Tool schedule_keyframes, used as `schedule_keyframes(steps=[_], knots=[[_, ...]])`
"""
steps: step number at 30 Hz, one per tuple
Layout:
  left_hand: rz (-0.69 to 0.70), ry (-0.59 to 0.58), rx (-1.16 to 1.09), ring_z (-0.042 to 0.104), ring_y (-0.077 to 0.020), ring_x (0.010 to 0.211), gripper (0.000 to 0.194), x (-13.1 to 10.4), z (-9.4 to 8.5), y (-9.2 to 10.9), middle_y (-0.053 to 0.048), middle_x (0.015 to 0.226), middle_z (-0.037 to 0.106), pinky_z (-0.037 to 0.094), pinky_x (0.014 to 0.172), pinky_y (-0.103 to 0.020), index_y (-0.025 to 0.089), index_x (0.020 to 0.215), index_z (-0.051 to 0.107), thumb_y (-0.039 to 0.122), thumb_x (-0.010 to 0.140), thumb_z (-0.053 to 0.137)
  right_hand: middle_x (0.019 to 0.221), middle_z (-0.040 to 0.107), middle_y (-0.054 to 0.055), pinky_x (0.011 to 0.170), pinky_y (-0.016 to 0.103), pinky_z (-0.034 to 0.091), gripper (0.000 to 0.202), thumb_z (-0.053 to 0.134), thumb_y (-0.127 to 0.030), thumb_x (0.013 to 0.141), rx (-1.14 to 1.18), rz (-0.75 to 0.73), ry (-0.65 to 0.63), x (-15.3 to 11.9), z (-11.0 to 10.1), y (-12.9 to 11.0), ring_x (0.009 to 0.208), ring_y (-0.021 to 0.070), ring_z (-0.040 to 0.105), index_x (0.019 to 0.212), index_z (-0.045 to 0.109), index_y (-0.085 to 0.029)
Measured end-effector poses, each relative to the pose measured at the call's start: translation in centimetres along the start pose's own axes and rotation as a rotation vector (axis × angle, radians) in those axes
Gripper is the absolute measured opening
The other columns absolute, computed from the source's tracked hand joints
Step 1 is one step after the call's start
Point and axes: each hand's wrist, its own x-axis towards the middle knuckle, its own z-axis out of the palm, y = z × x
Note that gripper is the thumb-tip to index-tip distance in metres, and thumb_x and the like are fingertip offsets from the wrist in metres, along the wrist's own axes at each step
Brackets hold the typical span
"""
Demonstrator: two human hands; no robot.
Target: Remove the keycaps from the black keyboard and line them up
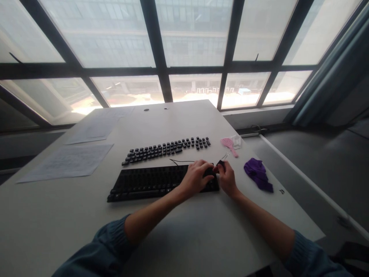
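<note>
A black keyboard (144, 182) lies on the white table, with many of its keycaps off across the upper rows. My left hand (197, 175) rests over its right end, fingers curved and thumb apart, touching the keys. Just right of it, my right hand (227, 179) is closed around a small black keycap puller (221, 163), whose thin wire ends point up and away from me. The fingertips of both hands nearly meet. Loose black keycaps (161, 149) stand in rows behind the keyboard. A black cable (181, 161) runs from the keyboard's back edge.
A pink hairbrush-shaped item (228, 144) lies on a clear plastic wrapper (236, 142) at the right edge. Closer to me is a crumpled purple cloth (258, 173), with a small dark object (281, 191) beside it. Printed sheets (69, 161) lie at the left.
</note>
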Motion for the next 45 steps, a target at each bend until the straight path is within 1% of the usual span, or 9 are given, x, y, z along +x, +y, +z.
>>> schedule_keyframes(steps=[3, 6, 8, 12, 16, 20, 26, 40, 45], knots=[[-0.079, 0.111, -0.037, 0.061, -0.0198, 0.092, 0.030, 2.3, -2.7, -1.8, -0.003, 0.104, 0.066, 0.046, 0.082, -0.032, 0.023, 0.105, 0.065, 0.030, 0.078, 0.077, 0.072, 0.066, 0.002, 0.067, 0.032, 0.054, 0.023, 0.048, -0.042, 0.096, 0.116, 0.037, -0.008, 0.1, 0.2, 0.3, 0.067, 0.0202, 0.067, 0.086, 0.052, -0.022], [-0.137, 0.142, 0.046, 0.062, -0.0204, 0.086, 0.040, 5.5, -3.5, -3.4, -0.002, 0.098, 0.070, 0.047, 0.081, -0.033, 0.023, 0.107, 0.066, 0.037, 0.073, 0.082, 0.072, 0.065, 0.002, 0.065, 0.032, 0.054, 0.023, 0.050, -0.043, 0.094, 0.173, 0.064, -0.006, 0.2, 0.3, 0.4, 0.066, 0.0205, 0.067, 0.086, 0.053, -0.022], [-0.163, 0.130, 0.132, 0.062, -0.0232, 0.090, 0.044, 7.9, -2.9, -4.0, -0.003, 0.094, 0.072, 0.045, 0.084, -0.035, 0.023, 0.108, 0.067, 0.043, 0.072, 0.082, 0.071, 0.066, 0.003, 0.065, 0.032, 0.054, 0.023, 0.051, -0.042, 0.094, 0.181, 0.068, -0.003, 0.3, 0.2, 0.3, 0.065, 0.0201, 0.067, 0.085, 0.054, -0.022], [-0.194, 0.036, 0.271, 0.060, -0.0273, 0.098, 0.037, 12.0, 0.2, -4.4, -0.006, 0.093, 0.073, 0.040, 0.089, -0.039, 0.020, 0.095, 0.071, 0.049, 0.074, 0.079, 0.072, 0.067, 0.003, 0.066, 0.032, 0.053, 0.022, 0.048, -0.040, 0.094, 0.163, 0.063, -0.011, 0.4, 0.1, 0.1, 0.066, 0.0195, 0.066, 0.084, 0.054, -0.021], [-0.184, -0.039, 0.338, 0.058, -0.0284, 0.102, 0.036, 14.2, 3.0, -5.1, -0.008, 0.094, 0.072, 0.038, 0.090, -0.040, 0.020, 0.092, 0.072, 0.051, 0.074, 0.078, 0.072, 0.067, 0.003, 0.066, 0.031, 0.052, 0.022, 0.047, -0.039, 0.095, 0.141, 0.061, -0.013, 0.6, 0.1, 0.0, 0.065, 0.0192, 0.065, 0.083, 0.054, -0.022], [-0.196, -0.048, 0.356, 0.055, -0.0278, 0.104, 0.037, 14.7, 4.4, -6.6, -0.008, 0.101, 0.068, 0.039, 0.090, -0.038, 0.021, 0.095, 0.073, 0.051, 0.074, 0.078, 0.071, 0.067, 0.002, 0.066, 0.031, 0.052, 0.020, 0.047, -0.038, 0.095, 0.145, 0.067, -0.017, 0.7, 0.2, 0.3, 0.064, 0.0194, 0.065, 0.085, 0.054, -0.022], [-0.226, -0.022, 0.349, 0.052, -0.0291, 0.106, 0.039, 14.5, 5.2, -8.3, -0.009, 0.103, 0.065, 0.039, 0.091, -0.039, 0.021, 0.095, 0.075, 0.053, 0.073, 0.078, 0.072, 0.068, 0.003, 0.067, 0.031, 0.052, 0.020, 0.047, -0.038, 0.095, 0.122, 0.073, -0.022, 0.7, 0.2, 0.4, 0.065, 0.0195, 0.066, 0.084, 0.054, -0.022], [-0.228, 0.006, 0.313, 0.052, -0.0270, 0.106, 0.041, 14.2, 4.9, -7.8, -0.008, 0.106, 0.065, 0.036, 0.093, -0.037, 0.021, 0.103, 0.071, 0.053, 0.077, 0.074, 0.072, 0.067, 0.003, 0.066, 0.031, 0.052, 0.021, 0.049, -0.040, 0.094, 0.138, 0.078, -0.027, 0.7, 0.1, 0.1, 0.065, 0.0202, 0.066, 0.084, 0.053, -0.022], [-0.213, 0.024, 0.332, 0.054, -0.0254, 0.102, 0.031, 13.6, 3.9, -7.3, -0.009, 0.101, 0.066, 0.038, 0.091, -0.037, 0.020, 0.094, 0.071, 0.046, 0.093, 0.055, 0.070, 0.067, 0.003, 0.066, 0.031, 0.052, 0.023, 0.049, -0.042, 0.094, 0.149, 0.077, -0.028, 0.7, 0.0, -0.2, 0.065, 0.0204, 0.067, 0.083, 0.053, -0.022]])
